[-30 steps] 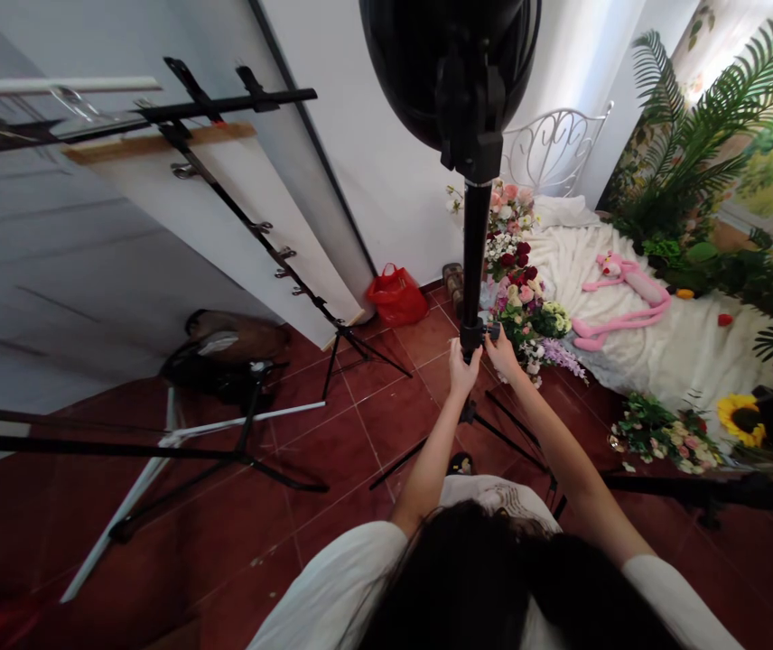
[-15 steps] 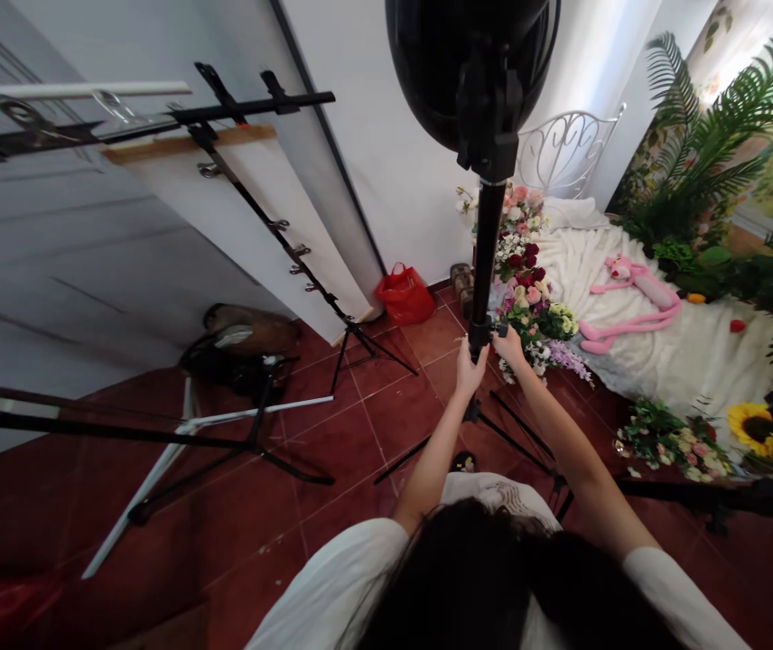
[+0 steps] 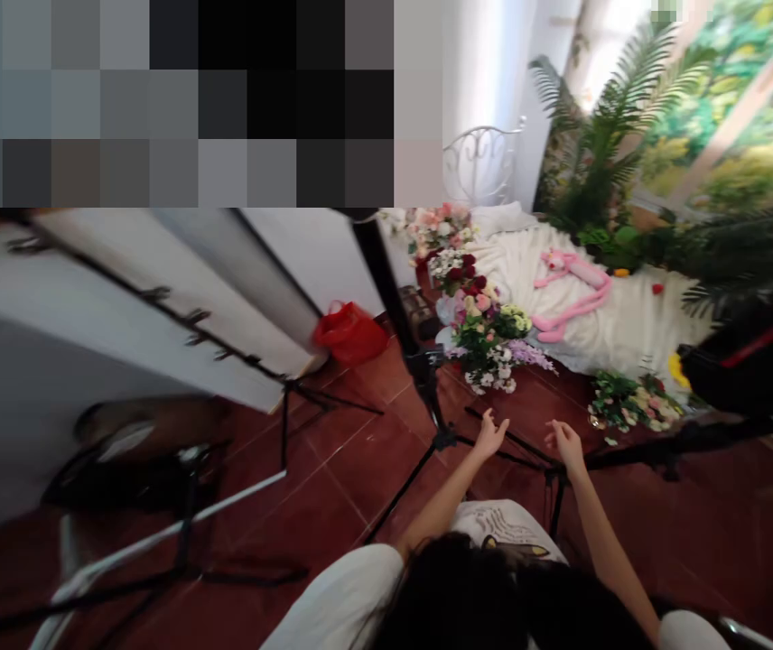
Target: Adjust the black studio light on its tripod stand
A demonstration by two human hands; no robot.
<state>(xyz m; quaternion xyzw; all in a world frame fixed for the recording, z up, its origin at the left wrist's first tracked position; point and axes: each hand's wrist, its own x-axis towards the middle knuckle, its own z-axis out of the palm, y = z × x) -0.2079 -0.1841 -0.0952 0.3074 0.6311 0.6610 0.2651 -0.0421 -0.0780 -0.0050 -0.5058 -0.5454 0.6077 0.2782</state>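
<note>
My left hand (image 3: 492, 435) is in the air with its thumb and fingers apart, holding nothing. It is to the right of the black light stand (image 3: 395, 287) and does not touch it. The stand's top is hidden by the blurred blocks at the upper left. My right hand (image 3: 564, 442) is a little farther right, its fingers loosely bent and apart, with nothing in it. Below it are the legs of another black stand (image 3: 558, 506). Artificial flowers (image 3: 488, 325) lie just beyond my hands.
A white draped bed (image 3: 515, 289) holds a pink plush toy (image 3: 577, 280). A red bag (image 3: 350, 332) is by the wall. A reflector board (image 3: 224, 311) on a stand and a white-legged stand (image 3: 176, 533) are at the left. A dark lamp or box (image 3: 759, 352) stands at the right.
Both hands have let go of the light stand's pole and come down and to the right, apart from each other. The view has turned right.
</note>
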